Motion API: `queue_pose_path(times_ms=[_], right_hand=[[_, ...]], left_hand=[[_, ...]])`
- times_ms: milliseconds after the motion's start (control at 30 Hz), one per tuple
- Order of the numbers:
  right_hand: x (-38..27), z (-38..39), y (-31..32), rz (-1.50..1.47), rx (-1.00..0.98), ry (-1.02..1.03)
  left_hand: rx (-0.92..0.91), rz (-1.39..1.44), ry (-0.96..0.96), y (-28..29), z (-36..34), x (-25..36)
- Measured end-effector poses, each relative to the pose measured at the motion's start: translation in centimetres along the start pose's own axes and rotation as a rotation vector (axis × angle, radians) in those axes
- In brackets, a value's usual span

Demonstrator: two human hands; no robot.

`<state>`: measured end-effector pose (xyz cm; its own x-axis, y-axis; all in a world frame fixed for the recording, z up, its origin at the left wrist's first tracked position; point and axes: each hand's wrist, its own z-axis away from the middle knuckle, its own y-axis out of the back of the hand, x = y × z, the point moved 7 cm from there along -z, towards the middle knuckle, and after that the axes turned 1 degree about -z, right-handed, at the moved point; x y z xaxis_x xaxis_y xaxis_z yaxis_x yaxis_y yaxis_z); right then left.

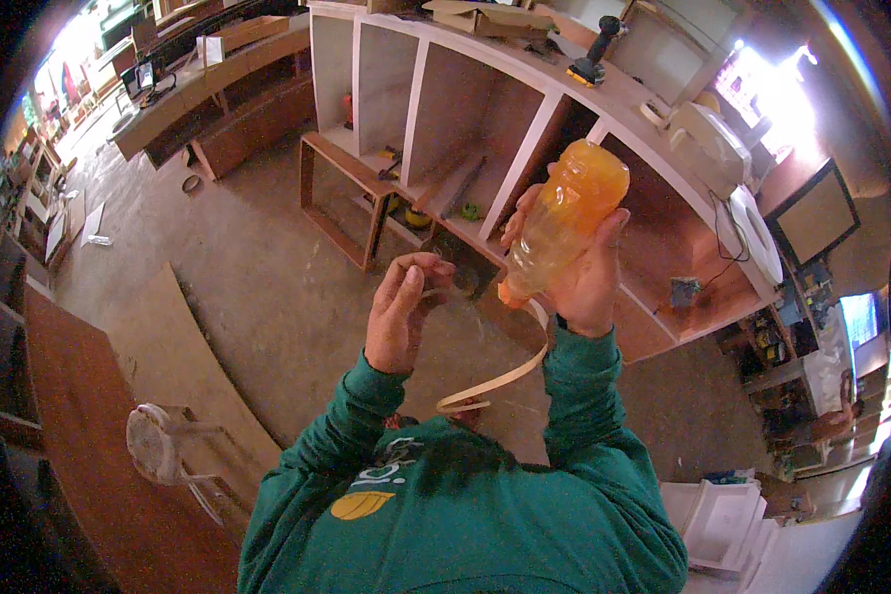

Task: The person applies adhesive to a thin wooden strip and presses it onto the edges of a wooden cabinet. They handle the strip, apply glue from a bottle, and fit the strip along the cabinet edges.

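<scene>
A clear plastic bottle [568, 220] is gripped in my right hand [590, 279], tilted with its orange cap downward. Amber contents cling mostly around its raised base end. Left of it, at about chest height, my left hand [398, 309] is closed with fingers and thumb curled together; whatever they may pinch is too blurred to make out. A thin pale strip [505, 378] curves from beside my right wrist down toward my chest and bends back there. Whether my right hand also grips the strip is hidden.
Ahead stands a long cabinet carcass [421, 109] with open compartments, a cordless drill [592, 61] on top. A brown wooden frame [339, 198] leans before it. A white plastic stool [153, 444] and brown panels [84, 396] are at left. A white appliance [708, 139] stands right.
</scene>
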<state>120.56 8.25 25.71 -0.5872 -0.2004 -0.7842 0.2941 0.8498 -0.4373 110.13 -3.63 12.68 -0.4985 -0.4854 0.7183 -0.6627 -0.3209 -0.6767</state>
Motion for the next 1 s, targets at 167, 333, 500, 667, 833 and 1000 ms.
queue_pose_path(times_ms=[167,333,500,667,833,1000], right_hand=[[0.2,0.0,0.0,0.020,-0.049,-0.008],[0.3,0.3,0.4,0.032,-0.006,-0.033],[0.4,0.4,0.6,0.033,-0.047,-0.025],[0.5,0.6,1.0,-0.010,-0.011,-0.033],[0.3,0.8,1.5,0.010,-0.004,-0.046],[0.1,1.2,2.2,-0.040,0.043,-0.029]], left_hand=[[0.053,-0.030,0.014,0.7,0.4,0.0],[0.085,-0.074,0.017,1.1,0.6,0.0],[0.093,-0.106,0.001,1.9,0.6,-0.5],[0.106,-0.087,0.045,2.0,0.7,-0.8],[0.118,-0.102,0.074,2.3,0.7,-1.4],[0.095,-0.111,0.096,2.2,0.8,-2.1]])
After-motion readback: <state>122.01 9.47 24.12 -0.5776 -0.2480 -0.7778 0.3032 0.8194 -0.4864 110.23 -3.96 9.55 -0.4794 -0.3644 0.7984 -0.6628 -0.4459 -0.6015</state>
